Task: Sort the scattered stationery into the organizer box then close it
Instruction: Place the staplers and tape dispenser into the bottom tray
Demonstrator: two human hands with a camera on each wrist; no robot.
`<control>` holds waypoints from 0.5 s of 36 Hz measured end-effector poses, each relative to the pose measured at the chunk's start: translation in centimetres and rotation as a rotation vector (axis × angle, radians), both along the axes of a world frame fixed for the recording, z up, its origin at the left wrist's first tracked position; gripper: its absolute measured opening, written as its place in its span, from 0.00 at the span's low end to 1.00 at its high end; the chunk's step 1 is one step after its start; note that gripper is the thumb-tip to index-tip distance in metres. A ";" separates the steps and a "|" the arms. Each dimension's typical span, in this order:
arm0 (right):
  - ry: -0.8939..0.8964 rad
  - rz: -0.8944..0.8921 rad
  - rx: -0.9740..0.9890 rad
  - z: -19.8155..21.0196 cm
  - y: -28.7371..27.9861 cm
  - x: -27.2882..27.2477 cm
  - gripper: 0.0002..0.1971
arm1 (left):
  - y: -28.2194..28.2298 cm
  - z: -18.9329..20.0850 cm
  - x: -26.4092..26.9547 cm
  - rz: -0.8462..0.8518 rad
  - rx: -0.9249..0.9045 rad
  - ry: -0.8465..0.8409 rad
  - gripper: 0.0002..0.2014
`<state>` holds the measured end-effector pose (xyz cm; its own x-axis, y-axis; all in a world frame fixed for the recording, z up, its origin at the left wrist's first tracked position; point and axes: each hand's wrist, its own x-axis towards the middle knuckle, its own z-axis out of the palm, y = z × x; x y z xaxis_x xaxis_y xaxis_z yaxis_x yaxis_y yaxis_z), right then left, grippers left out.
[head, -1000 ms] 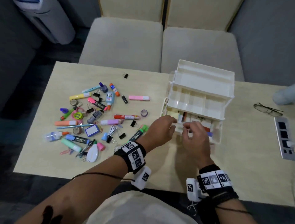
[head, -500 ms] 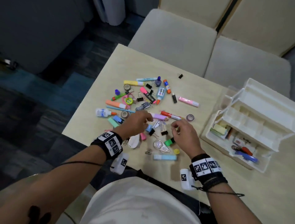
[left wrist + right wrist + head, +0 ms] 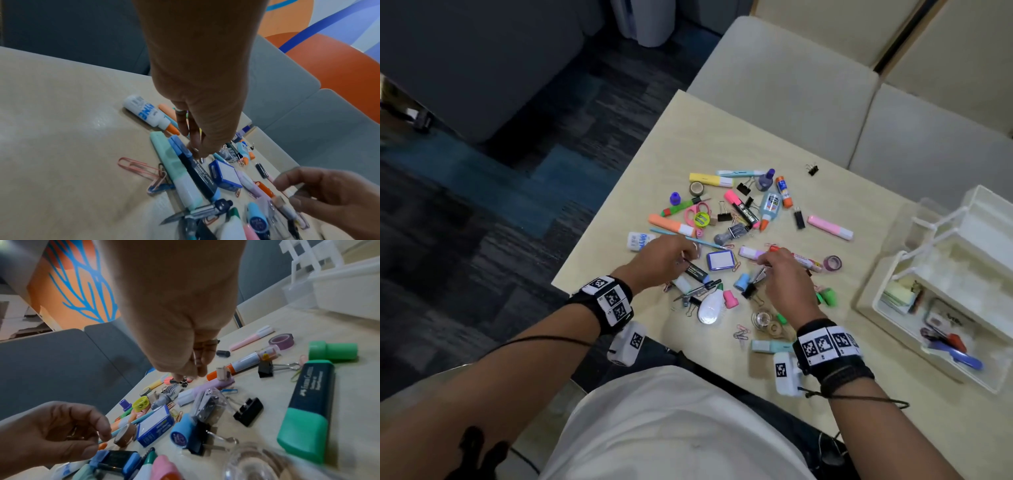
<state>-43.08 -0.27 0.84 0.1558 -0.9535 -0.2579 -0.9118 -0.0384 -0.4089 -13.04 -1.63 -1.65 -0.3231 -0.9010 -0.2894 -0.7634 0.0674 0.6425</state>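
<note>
Scattered stationery lies in a pile on the pale table (image 3: 688,137): highlighters, glue bottles, binder clips, paper clips, a blue staple box (image 3: 720,260). My left hand (image 3: 688,257) reaches down beside the dark blue highlighter (image 3: 197,170), its fingers curled. Metal glints inside them, seemingly paper clips. My right hand (image 3: 763,265) hovers by the lilac highlighter (image 3: 750,253) and pinches a small metal clip (image 3: 194,357) between the fingertips. The white organizer box (image 3: 959,253) stands open at the right, with its tiers spread. A few items lie in its bottom tray.
The table's left edge runs close to my left wrist, with dark carpet beyond it. Two cushioned chairs (image 3: 784,85) stand behind the table. A green highlighter (image 3: 308,410) and a purple tape roll (image 3: 832,263) lie between the pile and the box.
Both hands left the box's bottom tray and moved left to the pile. In the last half second they stayed over it, and the right hand shifted slightly farther in.
</note>
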 end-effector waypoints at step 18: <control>0.234 0.319 0.000 -1.4 -1.4 -1.7 0.17 | 4.5 0.1 -6.3 -0.708 -0.178 -0.480 0.36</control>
